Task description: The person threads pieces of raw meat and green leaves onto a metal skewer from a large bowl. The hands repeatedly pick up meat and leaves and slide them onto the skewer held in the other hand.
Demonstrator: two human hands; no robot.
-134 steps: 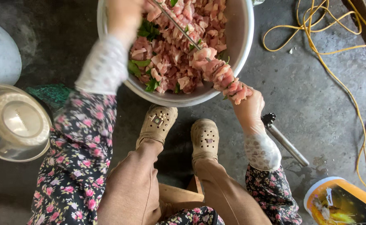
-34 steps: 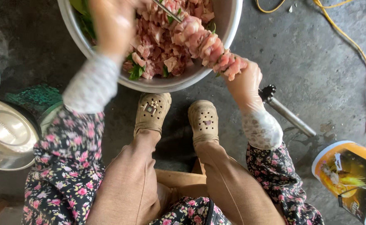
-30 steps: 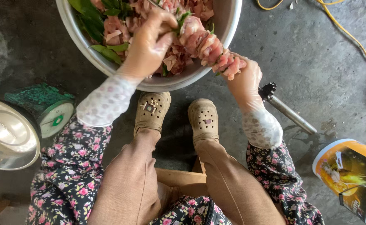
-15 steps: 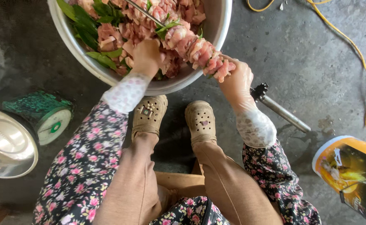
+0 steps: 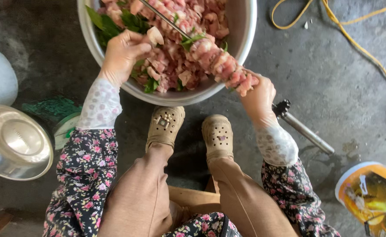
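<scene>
One meat chunk point(image 5: 154, 36) is now pinched in the left hand point(image 5: 121, 53), lifted from the bowl point(image 5: 244, 26). Right hand point(image 5: 258, 97) fingers wrap the skewer point(image 5: 166, 19), pointing toward ten o'clock over the bowl.

We have one head-worn view, looking straight down and close past our knees and tan clogs point(image 5: 218, 136) to the concrete floor point(image 5: 333, 83), the metal bowl point(image 5: 244, 26) cut off at the top edge of the frame.
</scene>
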